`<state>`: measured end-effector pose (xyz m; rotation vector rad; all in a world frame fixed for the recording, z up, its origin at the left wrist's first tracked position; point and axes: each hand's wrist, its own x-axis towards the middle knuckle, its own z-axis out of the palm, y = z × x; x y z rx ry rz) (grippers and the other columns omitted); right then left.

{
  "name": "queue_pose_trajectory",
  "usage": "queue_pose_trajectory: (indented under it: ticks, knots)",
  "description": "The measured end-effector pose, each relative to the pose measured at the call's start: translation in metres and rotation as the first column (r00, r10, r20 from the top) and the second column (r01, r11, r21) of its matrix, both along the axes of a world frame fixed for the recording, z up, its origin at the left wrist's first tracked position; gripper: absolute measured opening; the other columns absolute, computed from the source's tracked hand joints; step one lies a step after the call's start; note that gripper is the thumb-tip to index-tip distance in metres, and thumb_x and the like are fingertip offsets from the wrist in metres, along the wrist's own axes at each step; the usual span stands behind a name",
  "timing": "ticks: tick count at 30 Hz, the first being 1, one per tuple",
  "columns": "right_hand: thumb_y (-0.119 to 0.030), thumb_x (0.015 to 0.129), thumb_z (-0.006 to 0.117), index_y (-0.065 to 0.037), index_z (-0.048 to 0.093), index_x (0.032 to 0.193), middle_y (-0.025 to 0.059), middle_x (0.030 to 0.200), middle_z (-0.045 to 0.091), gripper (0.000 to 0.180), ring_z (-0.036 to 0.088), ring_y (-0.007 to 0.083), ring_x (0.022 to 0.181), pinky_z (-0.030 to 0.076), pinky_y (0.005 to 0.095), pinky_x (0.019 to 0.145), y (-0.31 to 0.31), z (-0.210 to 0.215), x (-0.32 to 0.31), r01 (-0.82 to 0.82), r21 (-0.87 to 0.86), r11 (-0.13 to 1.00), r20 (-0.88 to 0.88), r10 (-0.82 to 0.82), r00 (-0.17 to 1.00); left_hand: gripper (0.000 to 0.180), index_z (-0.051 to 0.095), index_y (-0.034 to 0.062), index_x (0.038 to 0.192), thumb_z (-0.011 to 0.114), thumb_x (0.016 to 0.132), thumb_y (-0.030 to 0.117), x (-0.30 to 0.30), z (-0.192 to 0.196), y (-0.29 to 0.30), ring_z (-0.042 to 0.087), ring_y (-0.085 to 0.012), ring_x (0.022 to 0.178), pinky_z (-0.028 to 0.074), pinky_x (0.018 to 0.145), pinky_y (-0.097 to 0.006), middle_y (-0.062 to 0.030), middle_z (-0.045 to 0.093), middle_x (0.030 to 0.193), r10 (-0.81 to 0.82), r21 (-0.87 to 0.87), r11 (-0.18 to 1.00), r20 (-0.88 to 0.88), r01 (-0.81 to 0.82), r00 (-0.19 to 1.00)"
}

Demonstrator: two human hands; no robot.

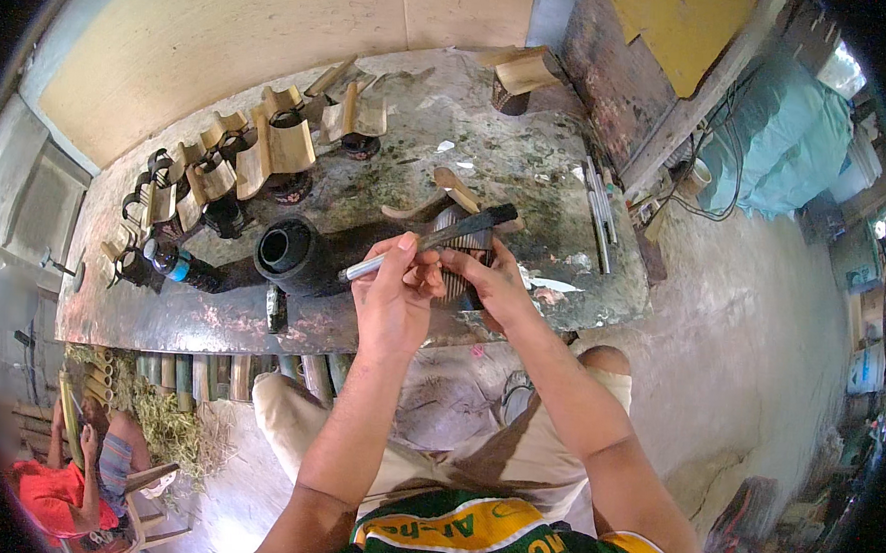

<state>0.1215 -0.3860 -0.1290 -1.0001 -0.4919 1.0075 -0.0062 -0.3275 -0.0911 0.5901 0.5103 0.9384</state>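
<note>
My left hand is closed around the pale handle of a brush. Its black-stained end slants up to the right, over a ribbed, dark-streaked bamboo piece. Against the right side of that piece, my right hand has its fingers curled round it, steadying it at the table's near edge. Curved tan bamboo parts show just behind the brush. Left of my hands stands a black-coated round container with a smaller opening inside.
Several bamboo pieces with dark bases line the table's left and back. A bottle with a blue label stands among them. Thin metal rods lie at the right edge. A person in red sits at lower left, holding a bamboo length.
</note>
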Motion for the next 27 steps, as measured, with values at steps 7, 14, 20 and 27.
queue_pose_trajectory:
  ticks: [7, 14, 20, 27]
  knots:
    - [-0.011, 0.079, 0.078, 0.001, 0.056, 0.117, 0.0072, 0.1, 0.068, 0.046, 0.065, 0.0153, 0.09, 0.054, 0.0317, 0.083, -0.002, 0.004, 0.001, 0.018, -0.074, 0.997, -0.038, -0.021, 0.999, 0.017, 0.062, 0.0031, 0.098, 0.069, 0.09, 0.016, -0.006, -0.001, 0.01, 0.06, -0.0183, 0.059, 0.05, 0.052, -0.033, -0.0129, 0.067, 0.079, 0.062, 0.038, 0.997, -0.018, -0.061, 0.998]
    - [-0.014, 0.076, 0.081, -0.002, 0.056, 0.119, 0.0067, 0.104, 0.067, 0.051, 0.065, 0.0155, 0.095, 0.054, 0.0331, 0.082, -0.002, 0.008, 0.0, -0.035, -0.088, 0.996, -0.017, 0.034, 0.999, 0.018, 0.062, 0.0034, 0.098, 0.07, 0.089, 0.016, -0.021, 0.001, 0.029, 0.06, -0.0182, 0.059, 0.05, 0.052, -0.032, -0.0118, 0.066, 0.079, 0.163, 0.076, 0.984, -0.023, -0.16, 0.986]
    - [-0.01, 0.077, 0.08, -0.004, 0.057, 0.115, 0.0048, 0.099, 0.067, 0.045, 0.065, 0.0143, 0.088, 0.055, 0.0319, 0.077, 0.0, 0.003, -0.002, 0.011, -0.079, 0.997, -0.084, -0.018, 0.996, 0.019, 0.062, 0.0035, 0.098, 0.071, 0.089, 0.018, -0.034, 0.002, 0.035, 0.06, -0.0184, 0.06, 0.05, 0.053, -0.033, -0.012, 0.066, 0.08, 0.198, 0.075, 0.978, -0.033, -0.196, 0.98]
    - [-0.009, 0.078, 0.079, -0.003, 0.058, 0.112, 0.0058, 0.098, 0.068, 0.04, 0.066, 0.0154, 0.085, 0.056, 0.0327, 0.075, -0.001, 0.0, 0.007, 0.02, -0.065, 0.998, -0.106, -0.027, 0.994, 0.022, 0.062, 0.0031, 0.098, 0.072, 0.088, 0.019, -0.051, -0.004, 0.042, 0.06, -0.0191, 0.061, 0.05, 0.053, -0.034, -0.0127, 0.066, 0.081, 0.244, 0.08, 0.968, -0.081, -0.237, 0.966]
